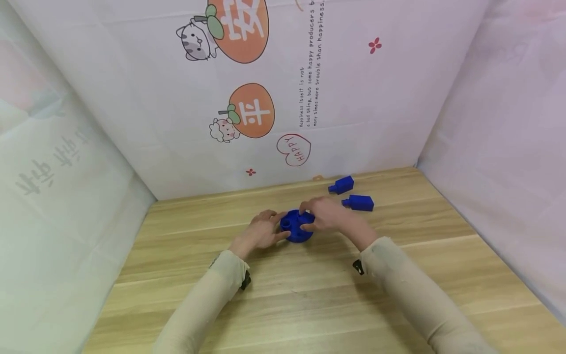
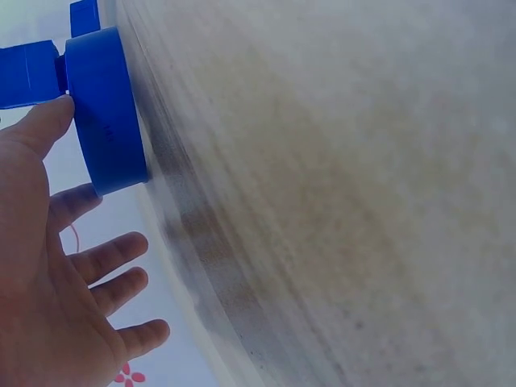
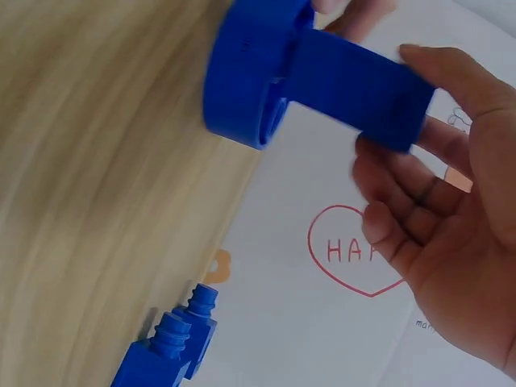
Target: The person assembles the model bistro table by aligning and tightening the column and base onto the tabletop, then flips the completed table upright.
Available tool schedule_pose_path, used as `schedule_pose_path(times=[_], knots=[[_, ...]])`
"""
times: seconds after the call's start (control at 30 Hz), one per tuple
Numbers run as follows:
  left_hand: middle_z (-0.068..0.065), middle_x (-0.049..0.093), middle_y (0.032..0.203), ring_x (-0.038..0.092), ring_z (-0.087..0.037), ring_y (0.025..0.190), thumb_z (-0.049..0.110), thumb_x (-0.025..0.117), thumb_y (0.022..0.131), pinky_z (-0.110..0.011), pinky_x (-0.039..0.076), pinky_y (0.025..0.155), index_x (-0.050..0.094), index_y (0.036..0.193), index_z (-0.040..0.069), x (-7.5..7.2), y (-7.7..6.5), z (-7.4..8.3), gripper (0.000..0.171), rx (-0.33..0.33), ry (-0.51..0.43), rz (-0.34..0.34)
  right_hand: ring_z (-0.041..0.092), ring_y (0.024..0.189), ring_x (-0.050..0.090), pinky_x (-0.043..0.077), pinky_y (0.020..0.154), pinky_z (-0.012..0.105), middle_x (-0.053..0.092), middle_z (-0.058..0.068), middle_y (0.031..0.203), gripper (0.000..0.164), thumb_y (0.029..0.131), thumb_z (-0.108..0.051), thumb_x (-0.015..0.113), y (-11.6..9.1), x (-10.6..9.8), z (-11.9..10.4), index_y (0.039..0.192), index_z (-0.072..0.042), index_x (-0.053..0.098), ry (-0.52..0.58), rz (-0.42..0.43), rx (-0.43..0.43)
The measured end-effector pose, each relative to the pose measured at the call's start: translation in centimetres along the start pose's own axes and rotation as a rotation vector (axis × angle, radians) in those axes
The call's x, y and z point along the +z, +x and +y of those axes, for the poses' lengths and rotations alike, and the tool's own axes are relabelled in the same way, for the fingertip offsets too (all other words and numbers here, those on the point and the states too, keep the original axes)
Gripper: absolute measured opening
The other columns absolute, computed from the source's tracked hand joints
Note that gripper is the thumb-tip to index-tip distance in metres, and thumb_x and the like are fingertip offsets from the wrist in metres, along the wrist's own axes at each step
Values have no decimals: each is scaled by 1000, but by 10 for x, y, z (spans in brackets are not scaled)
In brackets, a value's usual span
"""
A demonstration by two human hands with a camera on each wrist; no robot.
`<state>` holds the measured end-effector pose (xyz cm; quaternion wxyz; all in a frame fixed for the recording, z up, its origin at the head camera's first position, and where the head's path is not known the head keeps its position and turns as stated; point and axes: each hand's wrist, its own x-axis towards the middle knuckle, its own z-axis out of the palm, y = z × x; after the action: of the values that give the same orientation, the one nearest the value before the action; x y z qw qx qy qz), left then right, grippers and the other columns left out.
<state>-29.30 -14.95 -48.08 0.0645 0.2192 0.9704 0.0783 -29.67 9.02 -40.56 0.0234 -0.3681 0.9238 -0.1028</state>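
Note:
A round blue base (image 1: 295,235) with round sockets sits on the wooden table. My left hand (image 1: 263,230) grips its left rim between thumb and index finger; the other fingers are spread in the left wrist view. Standing up from the base is a blue rectangular block (image 3: 359,89), its lower end at a socket. My right hand (image 1: 327,214) pinches the block's upper end between thumb and fingers. Whether the block's end is fully seated is hidden.
Two more blue blocks with threaded ends, a farther one (image 1: 342,185) and a nearer one (image 1: 360,202), lie right of the base near the back edge. A printed white cloth (image 1: 345,142) rises behind the wooden table (image 1: 300,305), with cloth on both sides.

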Motion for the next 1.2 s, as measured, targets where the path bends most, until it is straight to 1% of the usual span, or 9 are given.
schedule_pose_path(times=[0.1, 0.23, 0.33, 0.43, 0.53, 0.67, 0.8, 0.97, 1.2], knots=[[-12, 41, 153, 37, -31, 144, 68, 41, 98, -52, 31, 118, 29, 158, 27, -1, 0, 0, 74, 5, 10, 1, 21, 97, 67, 56, 87, 40, 72, 6, 110, 50, 85, -49, 75, 0, 1, -1, 118, -13, 68, -15, -19, 8], [-12, 40, 154, 36, -32, 145, 68, 41, 97, -52, 30, 119, 28, 158, 27, -1, -1, 0, 75, -5, 9, -4, 21, 101, 65, 54, 91, 40, 70, 4, 113, 49, 83, -37, 79, -1, 0, -1, 125, -14, 67, 7, -62, 7], [-12, 41, 154, 36, -32, 145, 67, 42, 97, -52, 30, 119, 29, 158, 26, 0, -1, -1, 75, -14, 2, 0, 15, 83, 61, 52, 77, 32, 68, 0, 97, 42, 84, -34, 78, 0, 1, -2, 118, -12, 69, -6, -47, -7], [-12, 42, 153, 38, -32, 143, 66, 43, 98, -52, 31, 118, 30, 158, 26, 0, 0, -1, 74, -14, -1, 6, 11, 71, 55, 46, 65, 27, 64, -2, 83, 40, 87, -46, 74, 3, 3, -5, 104, -10, 67, -69, -10, -7], [-12, 42, 153, 38, -32, 143, 66, 43, 98, -52, 32, 118, 29, 158, 27, 1, 1, -1, 73, -9, -2, 2, 16, 82, 64, 53, 73, 31, 69, 1, 94, 51, 85, -55, 73, 5, 6, -8, 113, -14, 65, -117, -22, 9], [-12, 41, 153, 38, -32, 144, 66, 43, 98, -52, 31, 118, 28, 159, 28, 1, 1, -1, 74, -6, -1, -5, 27, 111, 67, 54, 95, 45, 68, 8, 123, 63, 83, -41, 79, 3, 4, -8, 139, -21, 58, -107, -95, -15], [-12, 41, 153, 38, -32, 143, 66, 43, 98, -52, 32, 118, 28, 159, 26, -1, 0, -1, 74, -6, 4, -2, 25, 107, 68, 55, 93, 43, 70, 9, 120, 52, 86, -30, 77, 6, 2, -7, 133, -14, 62, -83, -82, -31], [-12, 42, 152, 39, -32, 142, 67, 41, 98, -52, 33, 117, 28, 159, 26, -1, 0, -1, 75, 8, 14, -1, 20, 89, 67, 56, 78, 37, 72, 5, 102, 45, 88, -48, 72, 10, 9, -7, 112, -10, 66, -107, -20, 71], [-13, 41, 154, 38, -32, 144, 66, 42, 98, -52, 32, 118, 29, 159, 24, -1, -1, 1, 75, 0, 3, -7, 32, 120, 63, 52, 100, 47, 63, 14, 134, 60, 91, -39, 70, 11, 14, -9, 143, -13, 53, -17, -11, 90]])
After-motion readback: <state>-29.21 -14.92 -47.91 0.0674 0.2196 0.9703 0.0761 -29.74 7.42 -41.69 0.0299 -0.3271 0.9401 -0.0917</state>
